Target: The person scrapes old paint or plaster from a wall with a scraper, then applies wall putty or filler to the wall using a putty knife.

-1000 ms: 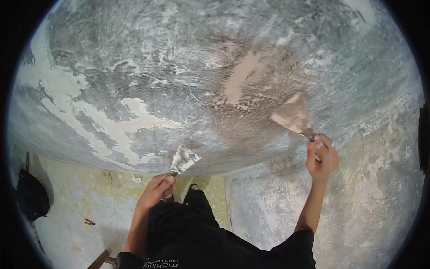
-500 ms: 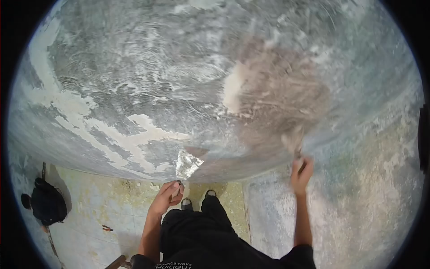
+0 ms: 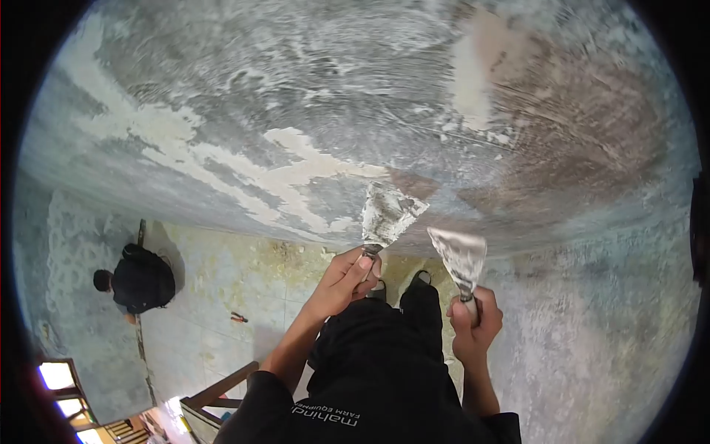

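My left hand [image 3: 339, 285] is closed around the handle of a putty knife [image 3: 390, 213], its wide blade smeared with pale filler and pointing up toward the wall. In my right hand [image 3: 475, 329] is a second putty knife [image 3: 460, 257], also coated with whitish paste. The two blades stand side by side with a small gap between them. Before both hands rises a grey wall [image 3: 325, 81] with cream filler patches [image 3: 292, 166] at its left and middle and a brownish area at the right.
Another person [image 3: 144, 277] in dark clothes crouches by the left wall. A small orange-handled tool [image 3: 238, 317] lies on the stained floor [image 3: 200, 325]. A wooden frame [image 3: 222, 388] stands at lower left, near a window [image 3: 59, 376]. A side wall [image 3: 584, 333] runs along the right.
My right hand has drawn its putty knife down and left, away from the wall, beside the left one. The view has shifted, bringing the window and more of the wooden frame into sight.
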`<state>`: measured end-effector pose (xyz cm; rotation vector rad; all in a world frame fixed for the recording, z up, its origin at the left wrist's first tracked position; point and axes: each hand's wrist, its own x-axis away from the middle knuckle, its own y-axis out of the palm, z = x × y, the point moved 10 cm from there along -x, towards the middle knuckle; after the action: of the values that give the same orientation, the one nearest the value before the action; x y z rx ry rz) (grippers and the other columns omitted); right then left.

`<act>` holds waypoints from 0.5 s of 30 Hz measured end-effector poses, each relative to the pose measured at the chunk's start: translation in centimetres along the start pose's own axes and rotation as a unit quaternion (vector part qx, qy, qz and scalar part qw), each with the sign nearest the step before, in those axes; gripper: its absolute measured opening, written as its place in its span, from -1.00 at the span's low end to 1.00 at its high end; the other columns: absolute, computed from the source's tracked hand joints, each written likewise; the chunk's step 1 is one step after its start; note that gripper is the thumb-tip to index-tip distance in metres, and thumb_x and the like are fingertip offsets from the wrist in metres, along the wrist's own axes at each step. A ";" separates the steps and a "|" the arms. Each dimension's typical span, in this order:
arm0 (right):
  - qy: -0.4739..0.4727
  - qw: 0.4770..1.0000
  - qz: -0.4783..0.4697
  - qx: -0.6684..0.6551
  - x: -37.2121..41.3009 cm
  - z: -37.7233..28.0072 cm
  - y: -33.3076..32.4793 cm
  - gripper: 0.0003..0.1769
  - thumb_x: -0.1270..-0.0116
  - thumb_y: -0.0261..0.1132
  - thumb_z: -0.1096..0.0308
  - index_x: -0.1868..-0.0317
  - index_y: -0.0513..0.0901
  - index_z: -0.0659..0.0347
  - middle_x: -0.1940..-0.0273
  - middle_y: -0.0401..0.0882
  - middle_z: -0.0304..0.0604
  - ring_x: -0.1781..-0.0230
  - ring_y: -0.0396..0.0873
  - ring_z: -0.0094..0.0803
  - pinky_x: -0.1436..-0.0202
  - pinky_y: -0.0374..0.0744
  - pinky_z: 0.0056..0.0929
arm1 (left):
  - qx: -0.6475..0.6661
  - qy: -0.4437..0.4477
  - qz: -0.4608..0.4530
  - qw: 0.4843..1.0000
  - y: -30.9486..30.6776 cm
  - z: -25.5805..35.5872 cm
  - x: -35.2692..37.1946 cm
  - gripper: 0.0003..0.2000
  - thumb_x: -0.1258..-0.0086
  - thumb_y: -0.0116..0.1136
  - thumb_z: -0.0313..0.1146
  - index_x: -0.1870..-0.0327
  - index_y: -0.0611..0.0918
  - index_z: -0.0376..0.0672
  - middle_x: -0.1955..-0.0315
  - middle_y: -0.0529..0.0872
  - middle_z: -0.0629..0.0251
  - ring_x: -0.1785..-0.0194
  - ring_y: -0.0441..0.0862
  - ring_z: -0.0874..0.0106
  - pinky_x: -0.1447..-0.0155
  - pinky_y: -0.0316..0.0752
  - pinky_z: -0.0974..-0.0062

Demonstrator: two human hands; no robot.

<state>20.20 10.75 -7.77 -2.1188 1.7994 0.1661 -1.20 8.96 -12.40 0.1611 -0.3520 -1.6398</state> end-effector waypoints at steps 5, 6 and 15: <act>0.192 0.969 -0.047 -0.150 -0.3 2.5 0.5 -0.80 -0.44 0.15 0.37 0.06 0.56 0.33 0.59 0.42 -0.36 0.69 0.23 -0.75 0.63 0.16 -0.69 | -0.012 0.004 -0.003 1.000 0.6 -0.4 0.0 -0.64 -0.62 -0.17 -0.04 0.25 0.49 -0.15 0.64 0.28 0.54 0.59 0.15 0.71 0.54 0.04 0.69; 0.227 0.958 -0.053 -0.165 -0.1 2.9 0.7 -0.79 -0.43 0.18 0.36 0.06 0.59 0.32 0.57 0.45 -0.36 0.67 0.27 -0.75 0.60 0.20 -0.70 | -0.010 0.004 0.006 1.000 0.6 -0.4 -0.2 -0.61 -0.60 -0.15 -0.01 0.26 0.49 -0.17 0.66 0.28 0.53 0.61 0.15 0.71 0.56 0.03 0.68; 0.223 0.956 -0.035 -0.185 -0.9 3.2 -0.3 -0.76 -0.46 0.11 0.37 0.09 0.56 0.41 0.63 0.34 -0.36 0.76 0.12 -0.77 0.70 0.04 -0.66 | -0.011 -0.013 -0.001 1.000 1.3 -0.2 0.3 -0.59 -0.60 -0.12 -0.03 0.33 0.51 -0.20 0.69 0.26 0.54 0.63 0.13 0.71 0.57 0.01 0.66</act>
<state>20.79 12.69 -10.37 -2.6513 2.0626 0.0023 0.05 8.54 -12.15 0.1241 -0.3529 -1.6480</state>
